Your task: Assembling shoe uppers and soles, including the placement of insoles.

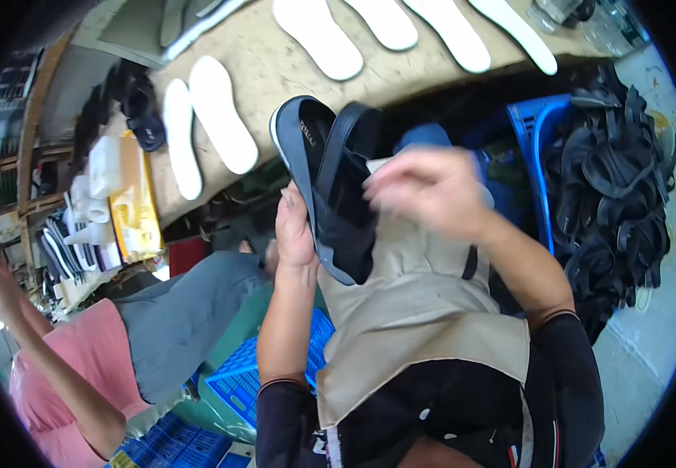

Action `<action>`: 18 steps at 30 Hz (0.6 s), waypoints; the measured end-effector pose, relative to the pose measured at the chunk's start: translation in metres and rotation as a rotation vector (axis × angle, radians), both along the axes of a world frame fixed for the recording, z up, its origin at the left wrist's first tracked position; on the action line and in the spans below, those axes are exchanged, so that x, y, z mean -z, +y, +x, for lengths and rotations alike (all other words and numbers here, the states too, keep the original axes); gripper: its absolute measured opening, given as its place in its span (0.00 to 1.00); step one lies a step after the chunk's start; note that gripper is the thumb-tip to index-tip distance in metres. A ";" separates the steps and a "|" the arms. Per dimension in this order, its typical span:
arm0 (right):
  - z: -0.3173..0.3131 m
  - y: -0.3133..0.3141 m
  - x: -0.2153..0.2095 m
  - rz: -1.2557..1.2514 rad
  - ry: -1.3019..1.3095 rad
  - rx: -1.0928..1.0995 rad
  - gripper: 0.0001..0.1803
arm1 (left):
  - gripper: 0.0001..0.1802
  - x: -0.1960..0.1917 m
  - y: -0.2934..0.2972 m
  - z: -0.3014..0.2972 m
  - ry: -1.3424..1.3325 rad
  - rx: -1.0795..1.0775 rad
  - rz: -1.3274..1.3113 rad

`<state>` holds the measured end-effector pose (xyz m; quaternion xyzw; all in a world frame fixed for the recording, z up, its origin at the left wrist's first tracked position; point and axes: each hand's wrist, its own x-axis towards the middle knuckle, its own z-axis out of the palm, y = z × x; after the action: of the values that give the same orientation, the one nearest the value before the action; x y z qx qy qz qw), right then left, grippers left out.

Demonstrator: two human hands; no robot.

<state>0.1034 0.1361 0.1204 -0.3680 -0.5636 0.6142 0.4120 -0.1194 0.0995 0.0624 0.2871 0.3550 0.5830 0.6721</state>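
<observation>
The counter (pixel 257 79) carries white soles (pixel 223 117) spread flat, mostly without overlap, probably so each can be picked up singly. Nearer the person, a dark sandal (pixel 324 204) is held over the lap, its inside turned up, likely for access: the left hand (pixel 297 234) grasps its side; the blurred right hand (pixel 431 187) is beside it, its grip impossible to tell.

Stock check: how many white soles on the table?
6: two white soles at left, four along the top. A white-edged piece at top left is unclear; others may be hidden.
</observation>
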 end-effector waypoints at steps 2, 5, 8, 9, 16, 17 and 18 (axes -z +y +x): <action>0.017 0.033 -0.014 0.085 0.019 0.251 0.17 | 0.25 -0.003 -0.004 0.007 -0.201 0.078 0.102; -0.005 0.046 -0.004 0.300 -0.033 0.212 0.18 | 0.25 0.016 -0.012 0.008 -0.069 0.172 -0.083; -0.014 0.040 0.011 0.457 -0.101 0.123 0.18 | 0.26 0.007 -0.005 0.018 0.203 0.084 -0.010; -0.013 0.028 0.018 0.539 -0.206 0.150 0.19 | 0.27 -0.006 -0.009 0.027 0.436 -0.014 0.108; -0.032 0.013 0.037 0.932 -0.345 0.309 0.20 | 0.27 -0.018 -0.004 0.031 1.354 -0.515 0.699; -0.034 0.015 0.039 0.919 -0.346 0.309 0.20 | 0.27 -0.017 -0.002 0.032 1.357 -0.503 0.690; -0.036 0.019 0.042 0.948 -0.341 0.340 0.19 | 0.25 -0.016 -0.001 0.032 1.364 -0.527 0.657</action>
<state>0.0669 0.1553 0.0784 -0.3221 -0.7707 0.1483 0.5294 -0.0872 0.0988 0.0789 0.6702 0.5539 0.4932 0.0281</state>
